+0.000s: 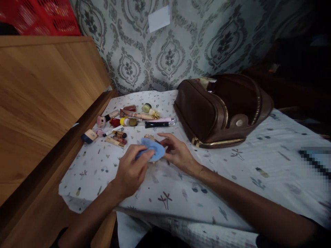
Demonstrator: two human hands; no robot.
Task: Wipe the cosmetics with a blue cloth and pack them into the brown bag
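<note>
My left hand (pixel 131 168) pinches a soft, light-blue piece (pixel 156 151) that looks like a cloth or a puff, its thumb pressed on top. Just to the right, my right hand (pixel 179 155) curls its fingers at the blue piece's edge, index finger raised. A gold-trimmed item (pixel 150 137) shows partly behind the blue piece, close to the right fingertips. What the right fingers grip there is mostly hidden. Beyond both hands lie a black tube (pixel 157 124) and a group of cosmetics, with a yellow-banded bottle (pixel 124 121) and a beige tube (pixel 115 142).
An open brown leather bag (pixel 199 113) with gold zips stands at the right on the patterned cloth (pixel 103 175). A wooden panel (pixel 49 100) rises along the left side, below a red basket (pixel 46 17). Patterned wallpaper (pixel 169 58) covers the wall behind.
</note>
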